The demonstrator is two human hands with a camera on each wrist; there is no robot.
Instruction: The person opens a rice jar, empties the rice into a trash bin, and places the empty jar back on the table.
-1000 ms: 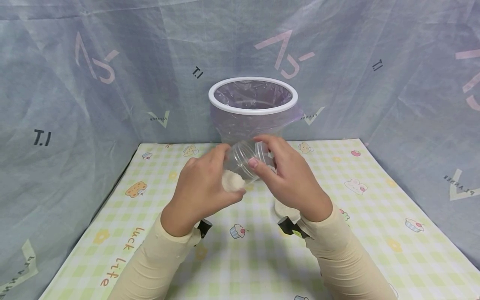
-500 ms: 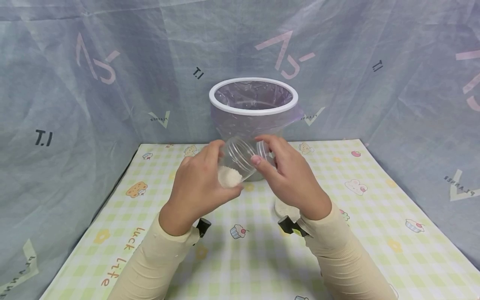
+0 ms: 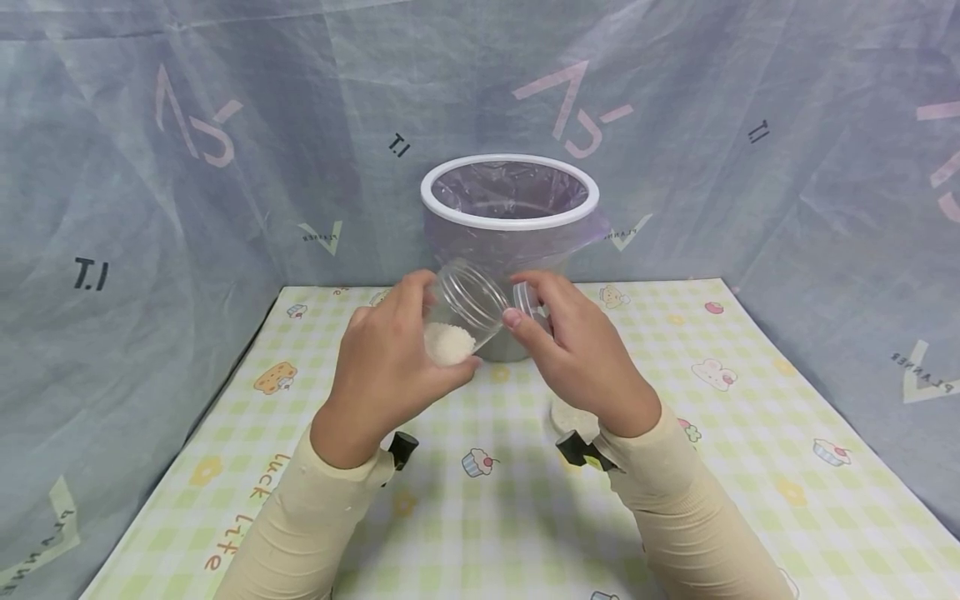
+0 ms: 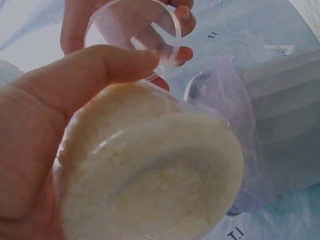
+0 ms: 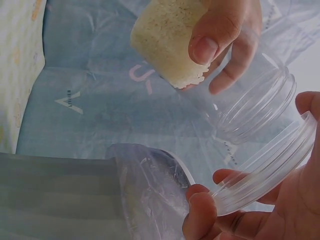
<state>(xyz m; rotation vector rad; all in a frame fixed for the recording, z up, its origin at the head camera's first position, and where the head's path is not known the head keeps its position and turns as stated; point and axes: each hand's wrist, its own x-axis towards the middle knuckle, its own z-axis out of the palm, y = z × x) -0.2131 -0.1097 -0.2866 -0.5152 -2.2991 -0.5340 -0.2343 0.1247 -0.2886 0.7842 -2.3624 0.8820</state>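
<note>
My left hand (image 3: 382,358) grips a clear plastic jar (image 3: 471,298) with a threaded neck, tilted so its open mouth points up and to the right. White rice (image 5: 167,42) has slid to the lower side and the bottom of it. Facing the mouth, my right hand (image 3: 588,354) holds a clear screw lid (image 5: 265,170) by its edge between thumb and fingers. A gap separates lid and jar in the right wrist view. Below my right wrist, a round off-white thing (image 3: 570,418) lies on the table, partly hidden by the hand and sleeve.
Behind the hands stands a grey bin with a white rim (image 3: 510,223) and a purple bag liner (image 3: 465,242). A green checked cloth (image 3: 480,533) covers the table. Blue-grey printed sheets (image 3: 300,125) hang at the back and both sides.
My left hand and the jar have moved left and slightly up, away from the lid, so the gap between them is wider. My right hand with the lid has hardly moved.
</note>
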